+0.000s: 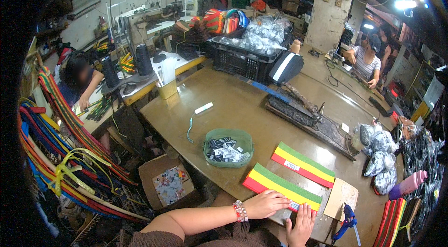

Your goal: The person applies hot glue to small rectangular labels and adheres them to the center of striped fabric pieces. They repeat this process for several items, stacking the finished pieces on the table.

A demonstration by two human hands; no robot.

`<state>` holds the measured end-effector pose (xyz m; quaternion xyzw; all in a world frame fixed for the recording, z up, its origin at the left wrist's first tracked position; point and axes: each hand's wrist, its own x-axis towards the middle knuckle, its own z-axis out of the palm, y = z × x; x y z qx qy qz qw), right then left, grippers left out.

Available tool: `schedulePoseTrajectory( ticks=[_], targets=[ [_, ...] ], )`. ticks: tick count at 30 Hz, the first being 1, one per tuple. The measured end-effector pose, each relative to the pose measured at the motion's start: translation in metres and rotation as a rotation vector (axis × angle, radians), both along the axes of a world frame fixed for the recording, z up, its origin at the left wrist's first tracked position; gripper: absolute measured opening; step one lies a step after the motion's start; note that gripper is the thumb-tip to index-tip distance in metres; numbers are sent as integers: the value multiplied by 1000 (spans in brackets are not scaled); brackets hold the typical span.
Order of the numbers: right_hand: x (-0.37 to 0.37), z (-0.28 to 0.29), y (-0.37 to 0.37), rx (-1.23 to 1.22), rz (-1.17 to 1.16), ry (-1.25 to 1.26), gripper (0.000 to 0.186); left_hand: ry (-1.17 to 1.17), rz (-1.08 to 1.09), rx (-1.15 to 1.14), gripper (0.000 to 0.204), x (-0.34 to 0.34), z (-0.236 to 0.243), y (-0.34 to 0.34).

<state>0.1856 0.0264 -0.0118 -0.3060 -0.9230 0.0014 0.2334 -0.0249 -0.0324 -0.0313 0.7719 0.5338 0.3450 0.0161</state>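
The nearer striped band (278, 184) slants lengthwise from far left to near right, green edge far; left hand (265, 204) and right hand (301, 226) touch its red edge, fingers together; I cannot tell if they pinch.

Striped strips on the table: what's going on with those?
A person's left hand and right hand both rest on the near green, yellow and red strip, partly covering its small pale label. A second strip in the same colours lies just beyond, its label in plain view. Also on the table are a green tub of small dark and white tags and a blue glue gun.
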Motion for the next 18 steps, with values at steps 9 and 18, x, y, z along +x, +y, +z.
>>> schedulePoseTrajectory(
  ticks=[9, 18],
  targets=[
    [0, 0, -1, 10, -5, 4, 63, 7, -7, -9, 43, -1, -2, 1],
    [4, -10, 4, -55, -48, -60, 72, 43, 35, -23, 46, 0, -4, -1]
  ],
)
